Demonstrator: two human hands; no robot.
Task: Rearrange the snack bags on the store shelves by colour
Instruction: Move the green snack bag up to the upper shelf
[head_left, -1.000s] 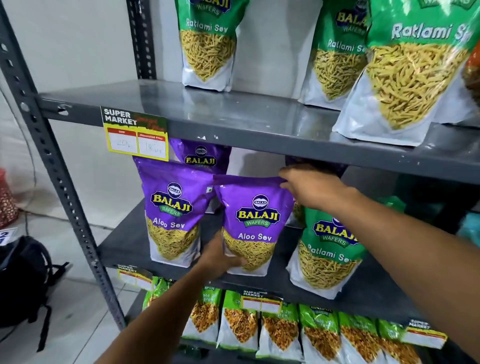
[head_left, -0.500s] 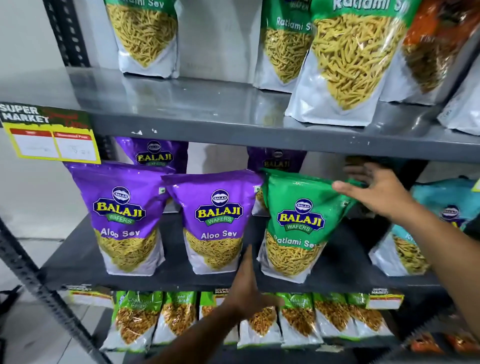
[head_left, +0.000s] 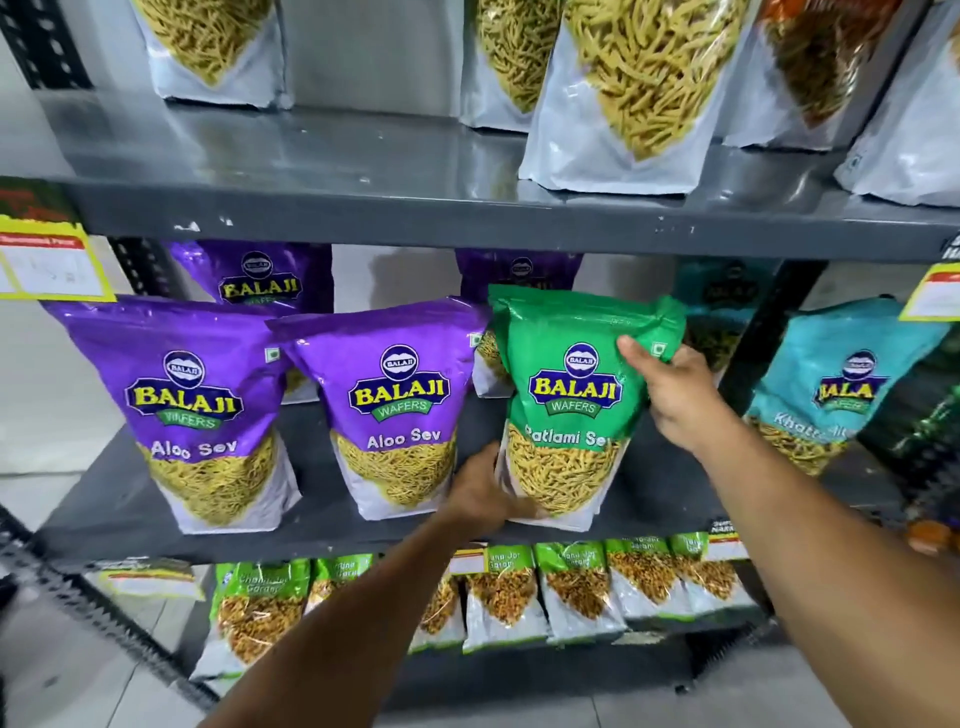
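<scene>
While I look down at the middle shelf (head_left: 332, 535), I see my two hands closed on one green bag (head_left: 566, 410) that stands upright near the shelf's front edge. My left hand (head_left: 480, 493) grips its lower left corner, touching the shelf there, and my right hand (head_left: 670, 395) clamps its upper right side, thumb on the front face. To the left of the green bag I count two purple bags in the front row: the nearer purple bag (head_left: 400, 410) just beside it, almost touching, and the farther purple bag (head_left: 192, 410) beyond that. Behind the green bag and to its left, two more purple bags (head_left: 260, 280) stand at the back, partly hidden. To the right of the green bag, past a dark upright post (head_left: 769, 332), I see one teal bag (head_left: 841, 384) in front and another, dim, behind it. Above the green bag, the upper shelf (head_left: 415, 218) carries at least five bags, cut off at the top. Below it, a row of small light-green packets (head_left: 571, 587) runs along the lower shelf; I cannot count them surely. Two yellow price tags (head_left: 52, 265) hang from the upper shelf's front edge.
</scene>
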